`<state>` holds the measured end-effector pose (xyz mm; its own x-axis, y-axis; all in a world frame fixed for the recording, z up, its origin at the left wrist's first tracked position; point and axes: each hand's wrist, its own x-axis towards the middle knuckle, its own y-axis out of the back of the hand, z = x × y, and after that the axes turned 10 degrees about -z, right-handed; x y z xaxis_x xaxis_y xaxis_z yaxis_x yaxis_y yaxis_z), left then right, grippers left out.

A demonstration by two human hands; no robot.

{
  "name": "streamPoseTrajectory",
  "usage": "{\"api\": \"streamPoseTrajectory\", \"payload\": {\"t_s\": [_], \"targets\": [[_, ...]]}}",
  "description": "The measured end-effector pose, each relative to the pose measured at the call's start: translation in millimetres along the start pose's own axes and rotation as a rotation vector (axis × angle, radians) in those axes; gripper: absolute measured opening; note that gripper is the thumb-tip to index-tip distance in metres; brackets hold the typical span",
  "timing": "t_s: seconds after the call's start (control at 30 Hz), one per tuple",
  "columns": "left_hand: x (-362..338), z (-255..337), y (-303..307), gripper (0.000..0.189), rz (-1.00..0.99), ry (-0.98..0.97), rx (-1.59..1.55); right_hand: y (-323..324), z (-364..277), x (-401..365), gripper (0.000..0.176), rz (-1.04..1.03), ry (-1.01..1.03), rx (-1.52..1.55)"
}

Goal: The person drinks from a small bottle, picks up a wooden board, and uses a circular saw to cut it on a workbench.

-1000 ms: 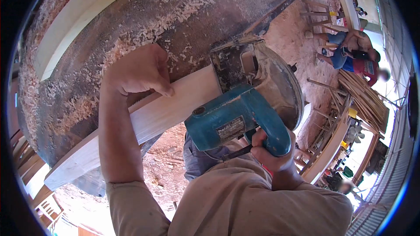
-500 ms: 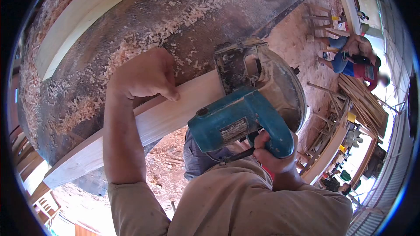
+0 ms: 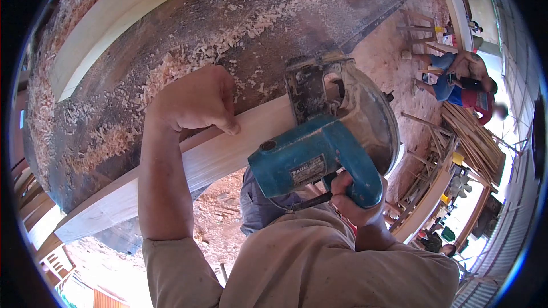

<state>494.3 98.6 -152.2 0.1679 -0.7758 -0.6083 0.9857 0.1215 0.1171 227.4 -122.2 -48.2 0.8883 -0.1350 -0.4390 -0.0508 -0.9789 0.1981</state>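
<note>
My right hand [image 3: 359,208] is wrapped around the rear handle of a teal circular saw [image 3: 294,162]. The saw's dusty base plate and blade guard sit on the right part of a pale wooden board [image 3: 108,211]; the blade itself is hidden. My left hand [image 3: 200,101] grips the same board to the left of the saw. Its thumb lies on the upper face, and its curled fingers are partly hidden at the far edge. A power cord runs from the saw near my right hand.
Under the board is a dark worktable [image 3: 274,34] scattered with wood shavings. A curved pale plank [image 3: 97,40] lies along its far side. Off to the right are people [image 3: 465,74], a stack of timber strips [image 3: 471,134] and a fan [image 3: 458,186].
The view has shifted slightly, so the board, saw and hands appear a little lower and to the right. Both hands keep their grips; the saw shows no clear movement along the board.
</note>
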Motion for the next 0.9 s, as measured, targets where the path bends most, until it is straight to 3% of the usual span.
{"api": "streamPoseTrajectory", "payload": {"t_s": [0.37, 0.47, 0.5, 0.63, 0.7, 0.83, 0.9], "targets": [[0.0, -2.5, 4.9, 0.028, 0.000, -0.049, -0.052, -0.7, -15.9, 32.3, 0.029, -0.041, 0.026, -0.006], [-0.6, -8.4, 2.7, 0.028, 0.017, -0.088, -0.127, -3.6, -19.9, 35.8, 0.047, -0.143, 0.010, 0.312], [-0.2, -10.6, 3.1, 0.028, 0.022, -0.095, -0.170, 3.7, -22.6, 40.4, 0.046, -0.285, 0.011, 0.347], [1.8, -7.1, 14.3, 0.027, -0.061, -0.099, -0.004, 13.7, -27.4, 21.3, 0.039, -0.282, -0.164, 0.199], [-1.9, -9.2, 10.3, 0.025, 0.048, -0.033, -0.008, 22.4, -17.7, -6.5, 0.038, -0.241, -0.119, 0.161], [-9.6, -11.6, 8.5, 0.027, 0.010, -0.046, 0.048, 55.7, 13.7, -71.7, 0.034, -0.133, -0.180, 0.051], [-36.3, -22.4, -14.5, 0.036, 0.557, 0.073, 0.079, 70.9, 18.4, -91.2, 0.035, -0.085, -0.186, 0.054]]}}
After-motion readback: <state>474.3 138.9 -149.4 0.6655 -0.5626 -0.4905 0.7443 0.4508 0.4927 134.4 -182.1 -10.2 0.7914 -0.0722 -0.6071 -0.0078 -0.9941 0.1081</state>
